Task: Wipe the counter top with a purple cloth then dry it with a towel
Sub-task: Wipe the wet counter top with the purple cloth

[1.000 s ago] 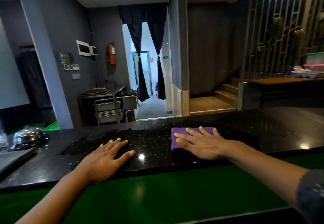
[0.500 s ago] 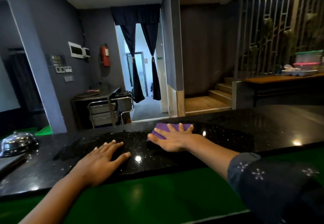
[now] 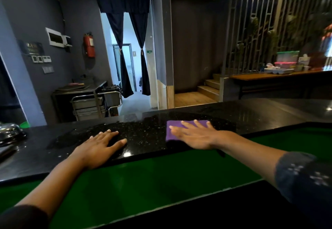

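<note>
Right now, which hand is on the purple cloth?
The right hand, fingers flat on the purple cloth; the left hand rests on the bare black counter top.

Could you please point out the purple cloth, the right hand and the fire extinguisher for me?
purple cloth (image 3: 173,130): head view, bare left part beside the thumb.
right hand (image 3: 195,136): head view, back of the hand.
fire extinguisher (image 3: 89,46): head view, red cylinder body.

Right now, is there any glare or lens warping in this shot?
Head view: ceiling-light glare spots on the wet black counter top, one by the left hand; wide-angle bending at the edges; background dim, doorway overexposed.
</note>
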Motion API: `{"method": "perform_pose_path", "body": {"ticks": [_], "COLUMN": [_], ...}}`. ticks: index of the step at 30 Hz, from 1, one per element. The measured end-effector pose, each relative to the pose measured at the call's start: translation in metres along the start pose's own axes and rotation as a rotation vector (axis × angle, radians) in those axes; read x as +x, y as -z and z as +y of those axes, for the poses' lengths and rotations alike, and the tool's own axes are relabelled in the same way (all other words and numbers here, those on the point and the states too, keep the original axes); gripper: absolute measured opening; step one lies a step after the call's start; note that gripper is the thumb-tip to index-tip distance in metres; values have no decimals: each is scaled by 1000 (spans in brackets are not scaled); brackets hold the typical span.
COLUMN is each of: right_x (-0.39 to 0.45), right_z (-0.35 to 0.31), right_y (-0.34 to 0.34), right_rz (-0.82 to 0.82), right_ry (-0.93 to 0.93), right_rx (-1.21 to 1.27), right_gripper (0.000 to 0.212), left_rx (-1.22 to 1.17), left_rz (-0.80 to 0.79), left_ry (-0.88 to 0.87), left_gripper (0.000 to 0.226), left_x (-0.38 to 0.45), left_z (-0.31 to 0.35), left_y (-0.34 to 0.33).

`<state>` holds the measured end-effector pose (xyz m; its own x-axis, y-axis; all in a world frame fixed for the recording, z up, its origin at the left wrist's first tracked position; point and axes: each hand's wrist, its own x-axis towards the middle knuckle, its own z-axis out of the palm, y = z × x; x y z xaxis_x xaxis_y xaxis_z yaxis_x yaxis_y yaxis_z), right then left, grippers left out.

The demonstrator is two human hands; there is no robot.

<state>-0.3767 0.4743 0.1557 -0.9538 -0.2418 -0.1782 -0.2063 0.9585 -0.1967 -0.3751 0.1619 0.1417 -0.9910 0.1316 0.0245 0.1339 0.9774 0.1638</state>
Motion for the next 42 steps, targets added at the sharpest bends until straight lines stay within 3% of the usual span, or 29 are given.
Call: {"method": "perform_pose_path", "body": {"ticks": [6, 10, 15, 22, 25, 30, 33, 37, 42], "right_x": [14, 26, -4, -16, 14, 46, 38, 43, 113], "right_z": [-8, -33, -32, 21, 27, 25, 43, 94, 98], "right_y": [8, 12, 2, 1, 12, 22, 19, 24, 45], "right_rz": [49, 83, 61, 38, 56, 40, 22, -1, -31], "right_ry": [-190, -316, -219, -107, -119, -122, -25, 8, -80], "right_rx": [37, 12, 38, 43, 36, 17, 4, -5, -2], "right_gripper": [69, 75, 71, 62, 63, 73, 67, 56, 62], "left_rx": [16, -6, 18, 12, 37, -16, -22, -8, -3], "left_rz": [26, 20, -14, -41, 29, 2, -10, -26, 8], "left_ry": [-24, -37, -39, 17, -31, -41, -29, -44, -57], "left_gripper": [73, 75, 73, 70, 74, 73, 83, 123, 111], "left_x": [1, 0, -2, 1, 6, 27, 36, 40, 50], "left_z": [0, -5, -6, 10, 41, 111, 111, 103, 99], "left_y": [-1, 0, 8, 10, 8, -9, -8, -12, -20]}}
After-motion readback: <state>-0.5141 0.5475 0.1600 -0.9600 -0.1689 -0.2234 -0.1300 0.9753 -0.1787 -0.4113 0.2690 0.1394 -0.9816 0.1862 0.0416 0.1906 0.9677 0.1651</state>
